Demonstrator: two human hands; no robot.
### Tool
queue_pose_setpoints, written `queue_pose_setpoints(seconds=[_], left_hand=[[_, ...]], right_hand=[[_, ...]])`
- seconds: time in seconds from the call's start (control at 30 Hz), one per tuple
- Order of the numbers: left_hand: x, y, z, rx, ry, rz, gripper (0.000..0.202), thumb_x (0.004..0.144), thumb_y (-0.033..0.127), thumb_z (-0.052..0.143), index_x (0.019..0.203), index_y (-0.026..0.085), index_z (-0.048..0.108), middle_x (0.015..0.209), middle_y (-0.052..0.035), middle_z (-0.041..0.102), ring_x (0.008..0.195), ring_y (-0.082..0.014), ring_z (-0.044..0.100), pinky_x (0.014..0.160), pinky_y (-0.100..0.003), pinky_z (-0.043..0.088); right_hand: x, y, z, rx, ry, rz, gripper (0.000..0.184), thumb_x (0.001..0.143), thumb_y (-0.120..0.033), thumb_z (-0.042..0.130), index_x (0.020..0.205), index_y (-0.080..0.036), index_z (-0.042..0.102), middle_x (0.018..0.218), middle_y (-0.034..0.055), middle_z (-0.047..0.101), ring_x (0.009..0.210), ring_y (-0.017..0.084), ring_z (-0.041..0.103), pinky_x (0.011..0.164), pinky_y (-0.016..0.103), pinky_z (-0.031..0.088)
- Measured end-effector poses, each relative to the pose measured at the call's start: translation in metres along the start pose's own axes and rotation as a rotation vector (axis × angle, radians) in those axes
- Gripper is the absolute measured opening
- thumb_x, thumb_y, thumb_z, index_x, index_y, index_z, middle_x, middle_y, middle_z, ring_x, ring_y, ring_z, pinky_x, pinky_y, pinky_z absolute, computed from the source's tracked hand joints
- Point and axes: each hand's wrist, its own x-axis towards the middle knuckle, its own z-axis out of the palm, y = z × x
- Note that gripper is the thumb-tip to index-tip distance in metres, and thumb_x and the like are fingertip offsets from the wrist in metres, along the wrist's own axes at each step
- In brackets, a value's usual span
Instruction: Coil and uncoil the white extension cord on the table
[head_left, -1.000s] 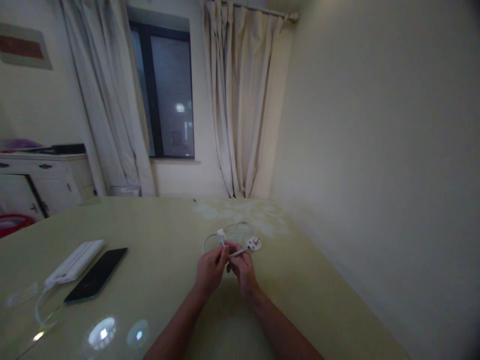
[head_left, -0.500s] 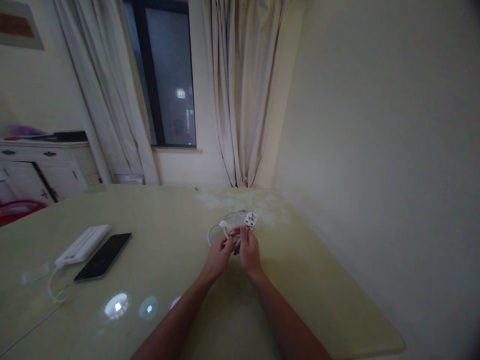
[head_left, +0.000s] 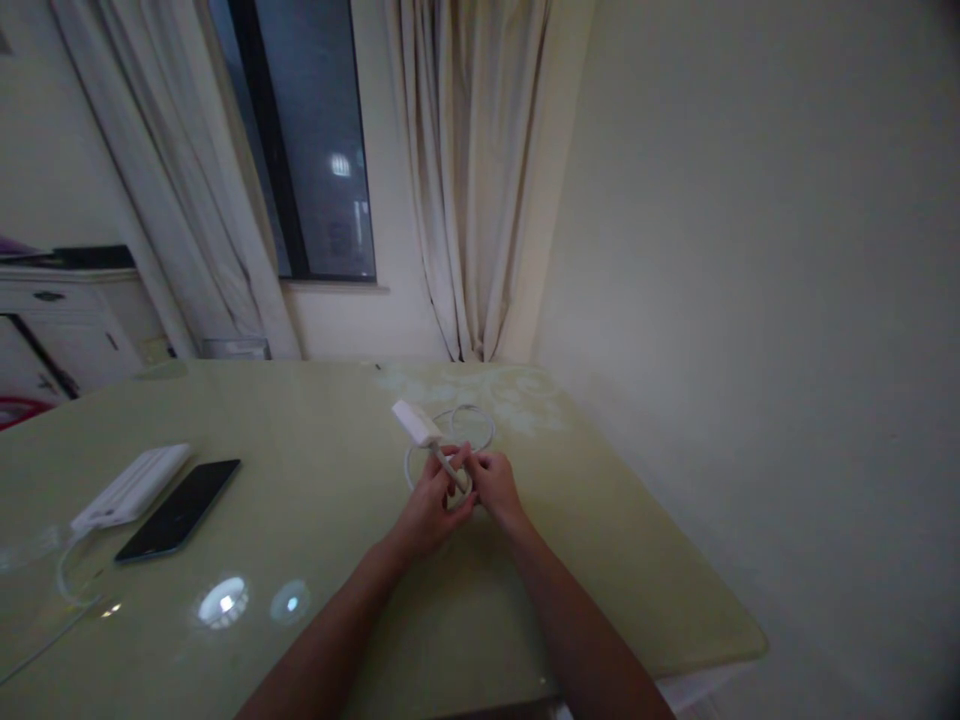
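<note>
A white cable (head_left: 491, 425) lies in loose loops above the table, and both of my hands are on it. My left hand (head_left: 427, 508) has its fingers curled round a part of the cable close to a white rectangular block (head_left: 417, 423), which sticks up to the left beyond the fingers. A short thick length of cable runs from the block down across the left fingers. My right hand (head_left: 495, 485) is closed beside the left one, pinching the cable where the two hands meet. The fingertips of the right hand are partly hidden.
On the left of the glossy pale-green table (head_left: 315, 440) lie a white power bank (head_left: 135, 487) with a white cord and a black phone (head_left: 180, 510). A wall (head_left: 712, 300) runs along the right side. Curtains (head_left: 472, 200) and a cabinet (head_left: 67, 320) stand behind.
The white block now points up-left above my left hand. The white socket-like face seen beyond my right hand is no longer visible there. The cable loops have shifted, and the view has turned slightly right.
</note>
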Motion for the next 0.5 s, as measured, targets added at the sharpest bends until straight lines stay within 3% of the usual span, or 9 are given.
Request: queue_pose_setpoints(seconds=[0.13, 0.3, 0.5], left_hand=[[0.004, 0.005, -0.011, 0.296, 0.039, 0.255, 0.055, 0.092, 0.022, 0.062, 0.146, 0.021, 0.051, 0.137, -0.0159, 0.063, 0.127, -0.0279, 0.059, 0.109, -0.048, 0.051], [0.008, 0.009, -0.017, 0.367, 0.039, 0.332, 0.028, 0.099, 0.022, 0.055, 0.126, 0.020, 0.061, 0.135, -0.0153, 0.067, 0.129, -0.0249, 0.062, 0.109, -0.045, 0.050], [0.006, 0.005, -0.015, 0.263, 0.170, 0.295, 0.025, 0.102, 0.022, 0.049, 0.126, 0.021, 0.055, 0.134, -0.0133, 0.068, 0.132, -0.0225, 0.060, 0.110, -0.043, 0.050]], right_hand=[[-0.001, -0.001, 0.003, 0.041, 0.012, -0.051, 0.050, 0.081, -0.063, 0.062, 0.060, -0.018, 0.059, 0.055, -0.0004, 0.057, 0.052, 0.012, 0.050, 0.049, 0.021, 0.036], [-0.007, -0.011, 0.006, 0.117, 0.032, -0.089, 0.037, 0.087, -0.052, 0.055, 0.068, -0.020, 0.055, 0.063, -0.0003, 0.058, 0.060, 0.014, 0.052, 0.054, 0.022, 0.040], [-0.021, -0.032, 0.010, 0.275, -0.092, -0.087, 0.033, 0.095, -0.053, 0.050, 0.090, -0.021, 0.057, 0.070, -0.0019, 0.059, 0.053, 0.012, 0.052, 0.051, 0.023, 0.042]])
